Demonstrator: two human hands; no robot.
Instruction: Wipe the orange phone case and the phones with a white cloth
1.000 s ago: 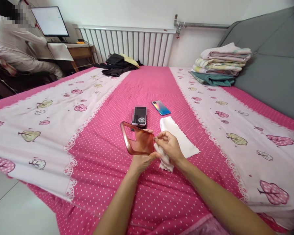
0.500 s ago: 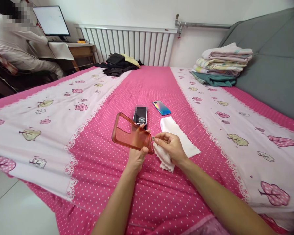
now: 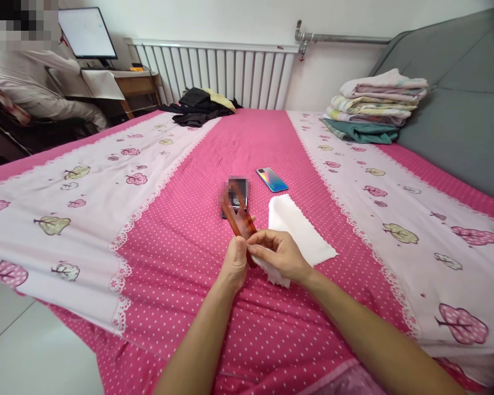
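Phone case point(image 3: 242, 224): translucent, reddish-brown, glossy along the walls; seen nearly edge-on, tilted, far end leaning left; raised above the middle of the bed point(image 3: 181, 230), toward its near edge. My left hand point(image 3: 236, 262) grips its lower end, thumb along the left wall, other fingers mostly hidden behind. My right hand point(image 3: 283, 255) is nearly closed, thumb and forefinger pinched on a crumpled white cloth point(image 3: 279, 278) at the case's lower right corner; the remaining fingers curl, their exact spread unclear. Just beyond the case: a dark phone-like object point(image 3: 242, 189), partly blurred. To its right, a blue-yellow phone point(image 3: 272, 180), back up; nearer me, a flat white cloth point(image 3: 298, 227) with zigzag edge. Bed cover pink, dotted, with pale tree-print bands. Far edge: dark clothes point(image 3: 201, 107) before a white radiator point(image 3: 214, 74). Far right corner: folded textiles point(image 3: 379, 101) by a grey headboard point(image 3: 456, 115). Beyond the left edge, a seated person point(image 3: 20, 82) faces a monitor point(image 3: 88, 33)
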